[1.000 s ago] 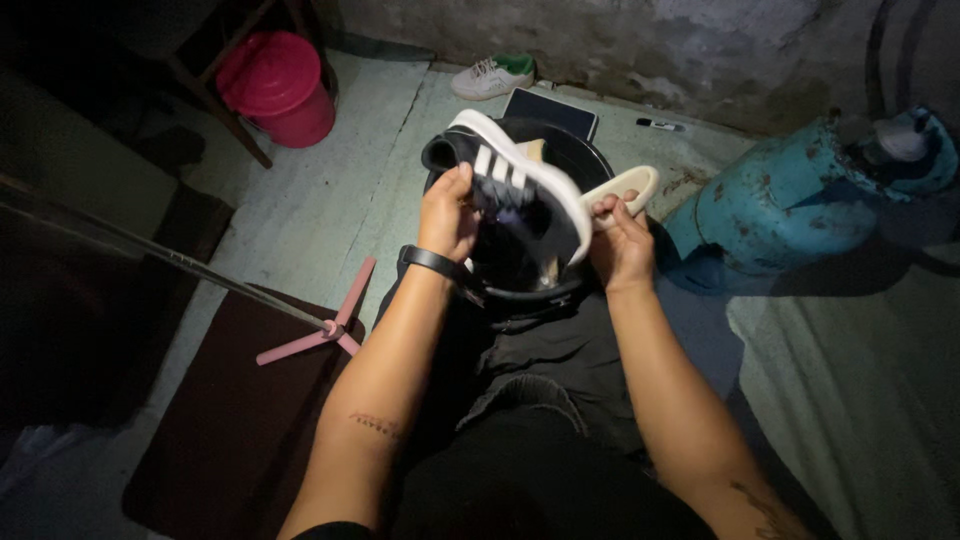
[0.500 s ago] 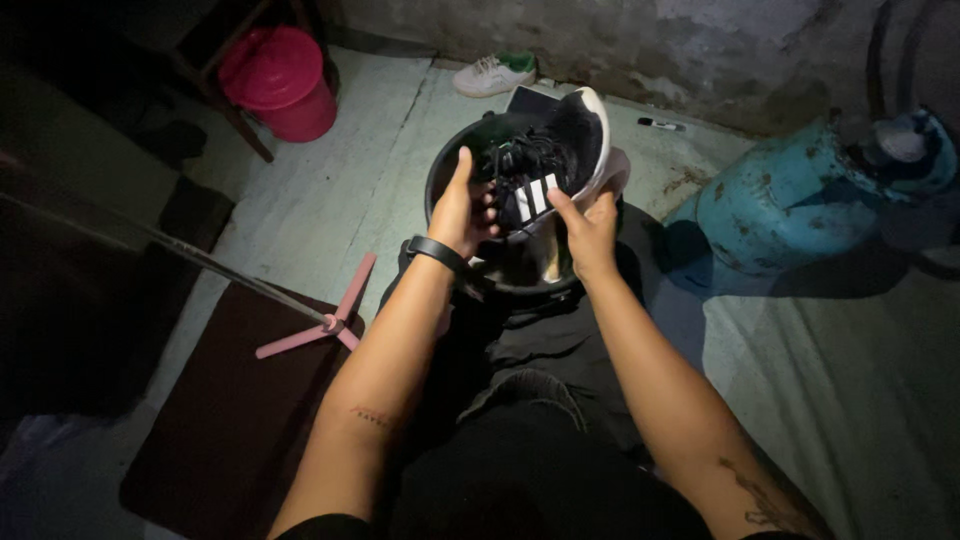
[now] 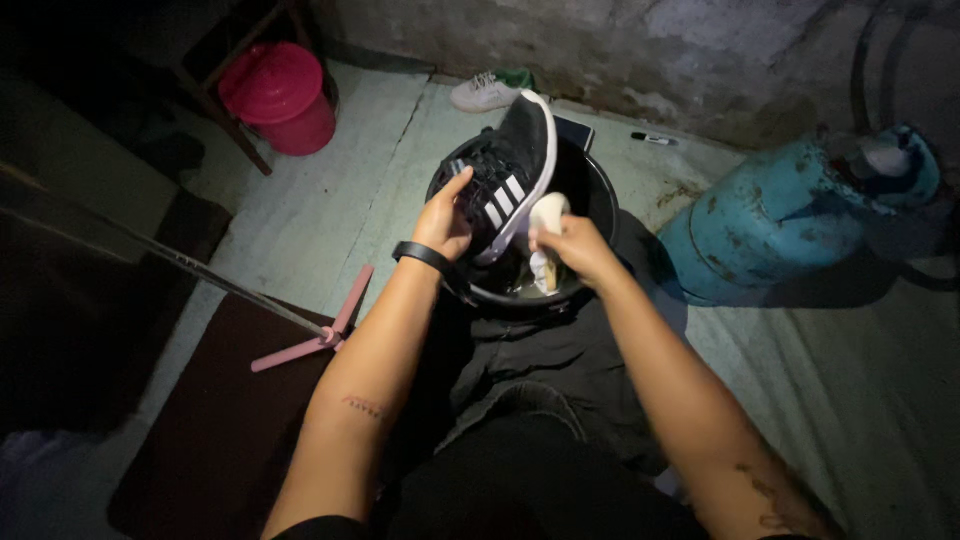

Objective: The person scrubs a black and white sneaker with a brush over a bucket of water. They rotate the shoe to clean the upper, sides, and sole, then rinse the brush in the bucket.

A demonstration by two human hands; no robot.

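Over the black basin, which sits on the floor just ahead of the person's knees, both hands work close together. Gripped in the left hand, fingers wrapped round its heel end, is a black sneaker with white stripes; the shoe is tilted up on its side, toe pointing away toward the wall, white sole edge facing right and its lower part inside the basin's rim. Closed round a pale scrubbing brush, the right hand holds it just beside the sole, touching or nearly touching it; the exact contact is too dim to tell. A black wristband circles the left wrist. Room to move is tight on the right, where a blue gas cylinder lies on its side near the basin, its round end just beyond the rim. Behind the basin a dark flat object peeks past the rim, and a white sneaker and a marker pen lie along the foot of the rough wall. To the left, pale floor stretches open up to a red lidded bucket standing well apart. A pink tripod foot with a thin pole crosses the near left, at the edge of a dark mat.
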